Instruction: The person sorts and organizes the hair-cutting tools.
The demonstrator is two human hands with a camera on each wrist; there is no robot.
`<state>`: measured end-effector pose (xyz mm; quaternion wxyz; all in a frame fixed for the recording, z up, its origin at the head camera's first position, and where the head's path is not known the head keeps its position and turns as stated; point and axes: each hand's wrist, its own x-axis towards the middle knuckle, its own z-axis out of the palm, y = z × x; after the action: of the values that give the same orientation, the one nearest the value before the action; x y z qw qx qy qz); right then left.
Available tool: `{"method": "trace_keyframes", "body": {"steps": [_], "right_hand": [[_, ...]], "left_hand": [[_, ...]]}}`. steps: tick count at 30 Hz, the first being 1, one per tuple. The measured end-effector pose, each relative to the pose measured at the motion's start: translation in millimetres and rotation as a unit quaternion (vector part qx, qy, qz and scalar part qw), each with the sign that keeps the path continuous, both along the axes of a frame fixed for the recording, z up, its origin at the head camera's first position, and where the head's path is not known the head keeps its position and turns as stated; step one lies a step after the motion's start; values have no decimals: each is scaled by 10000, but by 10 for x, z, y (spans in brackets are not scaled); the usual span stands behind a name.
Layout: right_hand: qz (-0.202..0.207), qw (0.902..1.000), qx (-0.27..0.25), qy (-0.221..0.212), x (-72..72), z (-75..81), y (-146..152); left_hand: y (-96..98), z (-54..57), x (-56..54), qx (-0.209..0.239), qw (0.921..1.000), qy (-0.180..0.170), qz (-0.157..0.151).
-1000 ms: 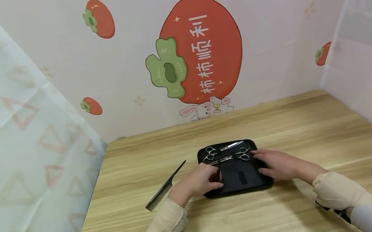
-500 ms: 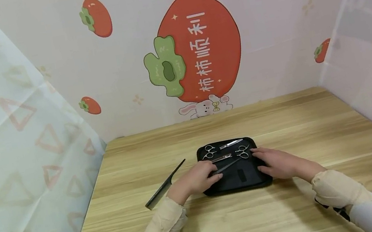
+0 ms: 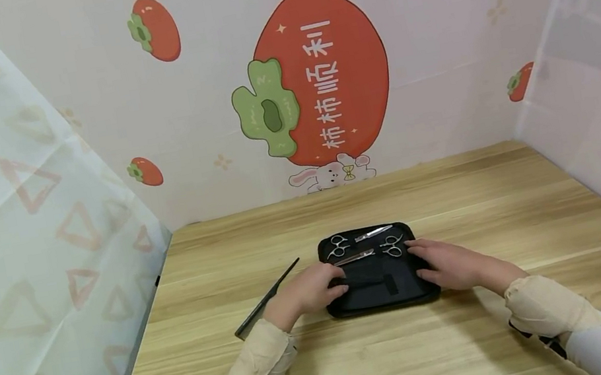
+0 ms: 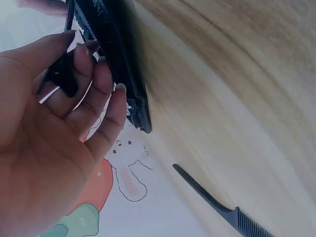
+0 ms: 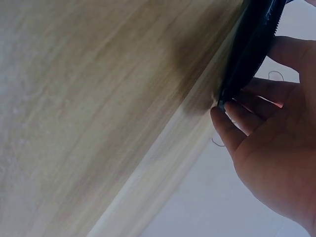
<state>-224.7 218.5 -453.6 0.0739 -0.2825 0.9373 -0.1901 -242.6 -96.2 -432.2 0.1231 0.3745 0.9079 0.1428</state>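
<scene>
In the head view my left hand (image 3: 312,289) pinches a long black hair clip (image 3: 364,279), which lies nearly level over the open black zip case (image 3: 360,303). The left wrist view shows the clip's dark handle end (image 4: 64,76) between thumb and fingers; its far end is partly hidden. My right hand (image 3: 451,263) holds the right rim of the case, thumb and index finger over the edge. In the case lie thinning scissors (image 3: 356,258) and, farther back, a second pair of scissors (image 3: 392,246). More scissor handles (image 3: 338,246) and a blade (image 3: 373,233) show near the back.
A black rat-tail comb (image 3: 259,312) lies on the wooden table (image 3: 391,359) left of the case, partly behind my left forearm. A printed back wall (image 3: 202,111) and side sheets (image 3: 47,259) bound the table.
The hair clip has swung from standing upright to lying nearly level over the case. My left hand has shifted slightly left. The right hand stays on the rim.
</scene>
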Motion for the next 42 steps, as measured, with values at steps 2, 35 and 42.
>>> {"method": "trace_keyframes", "body": {"steps": [2, 35, 42], "right_hand": [[-3, 10000, -17, -6, 1, -4, 4], [-48, 10000, 79, 12, -11, -30, -22], [-49, 10000, 78, 36, -5, -26, -30]], "left_hand": [[11, -26, -6, 25, 10000, 56, -28], [299, -162, -13, -493, 9974, 360, 379], [443, -203, -39, -150, 9992, 294, 206]]}}
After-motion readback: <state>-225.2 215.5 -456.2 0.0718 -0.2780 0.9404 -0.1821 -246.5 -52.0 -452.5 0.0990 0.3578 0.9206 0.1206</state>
